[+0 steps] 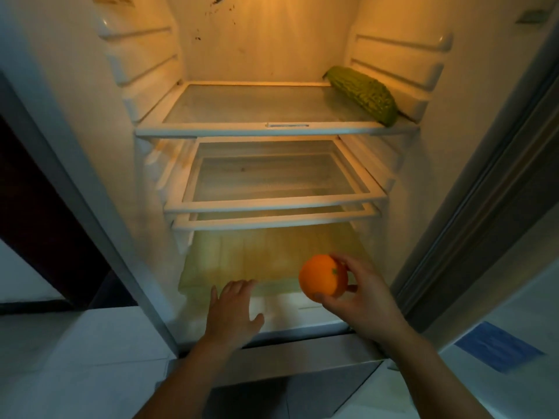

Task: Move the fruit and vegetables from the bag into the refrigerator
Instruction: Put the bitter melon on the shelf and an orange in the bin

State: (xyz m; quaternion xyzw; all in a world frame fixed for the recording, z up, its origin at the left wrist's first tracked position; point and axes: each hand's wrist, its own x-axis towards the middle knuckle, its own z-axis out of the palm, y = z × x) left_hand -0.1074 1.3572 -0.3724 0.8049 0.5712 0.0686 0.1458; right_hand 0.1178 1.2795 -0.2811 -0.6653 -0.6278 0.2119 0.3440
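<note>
We stand before the open refrigerator [272, 40], its inside lit yellow. Our right hand [367, 300] holds an orange [320, 278], with the fingers curled round its right side and underside and the thumb at the top near the green stem mark. The orange sits well below the top shelf [260, 129], in front of the lowest compartment and towards the right. It is in the air, touching nothing but the hand.

Our left hand [233, 311] is also well below the top shelf, to the left of the orange. Its fingers are spread and loose and grasp nothing. They reach over the front edge of the lowest compartment, though we cannot tell whether they touch it.

A bumpy green gourd [363, 93] lies on the top shelf along its right edge, from the back corner to the front rim. Two more shelves [272, 204] sit close together just below the top shelf. Lower right of it, a blue label [497, 347] shows on a pale surface.
</note>
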